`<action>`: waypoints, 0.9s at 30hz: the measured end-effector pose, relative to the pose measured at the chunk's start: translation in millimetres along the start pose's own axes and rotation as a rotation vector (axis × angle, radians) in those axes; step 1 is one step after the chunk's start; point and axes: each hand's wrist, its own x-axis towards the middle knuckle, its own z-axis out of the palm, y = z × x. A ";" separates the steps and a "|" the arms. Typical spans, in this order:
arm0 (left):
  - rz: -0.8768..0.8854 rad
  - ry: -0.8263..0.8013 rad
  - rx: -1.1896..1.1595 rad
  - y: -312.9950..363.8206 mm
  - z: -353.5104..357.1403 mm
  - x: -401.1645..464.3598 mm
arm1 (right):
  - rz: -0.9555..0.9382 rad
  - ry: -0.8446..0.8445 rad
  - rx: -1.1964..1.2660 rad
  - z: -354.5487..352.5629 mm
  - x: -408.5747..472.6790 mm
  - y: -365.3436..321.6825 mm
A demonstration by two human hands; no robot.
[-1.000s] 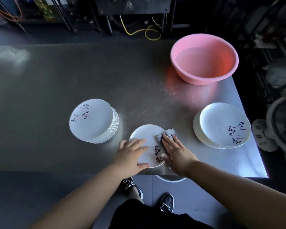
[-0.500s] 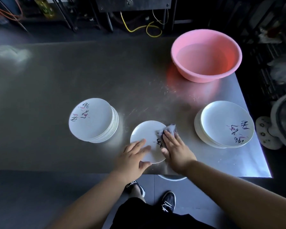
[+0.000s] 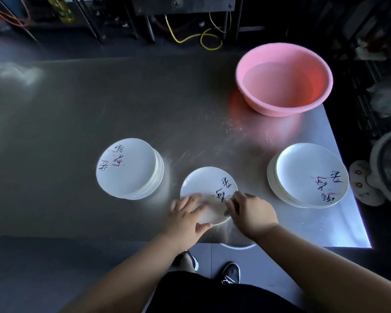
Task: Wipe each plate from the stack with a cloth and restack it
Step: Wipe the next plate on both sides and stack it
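While the left hand (image 3: pixel 185 219) lies flat with fingers spread on the round white plate with black writing (image 3: pixel 207 188), the right hand (image 3: pixel 250 212) rests on that plate's right edge. Its fingers are blurred, so I cannot tell its grip. The plate sits on the shiny metal table (image 3: pixel 77 114), between two white plate stacks (image 3: pixel 131 168) (image 3: pixel 309 175).
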 end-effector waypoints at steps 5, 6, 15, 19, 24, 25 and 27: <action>-0.145 0.025 0.115 -13.8 -27.3 7.8 | 0.316 -0.291 -0.093 -33.3 34.8 -5.0; -0.205 -0.008 0.136 -16.0 -35.2 11.8 | 0.347 -0.383 -0.049 -35.0 39.7 -5.1; -0.487 -0.299 -0.211 -20.9 -69.9 43.0 | 0.505 -0.612 0.282 -21.9 69.6 -5.8; -0.546 -0.335 -0.428 -17.8 -82.7 48.6 | 0.435 -0.394 0.129 -39.8 65.7 -12.2; -0.625 -0.013 -0.898 6.5 -118.6 57.1 | 0.350 0.033 0.663 -77.7 49.6 -19.3; -0.623 0.092 -0.984 12.6 -128.3 58.4 | 0.316 0.139 0.756 -84.6 44.7 -19.7; -0.584 0.209 -1.060 23.9 -147.0 60.8 | 0.248 0.271 0.821 -100.4 36.7 -21.5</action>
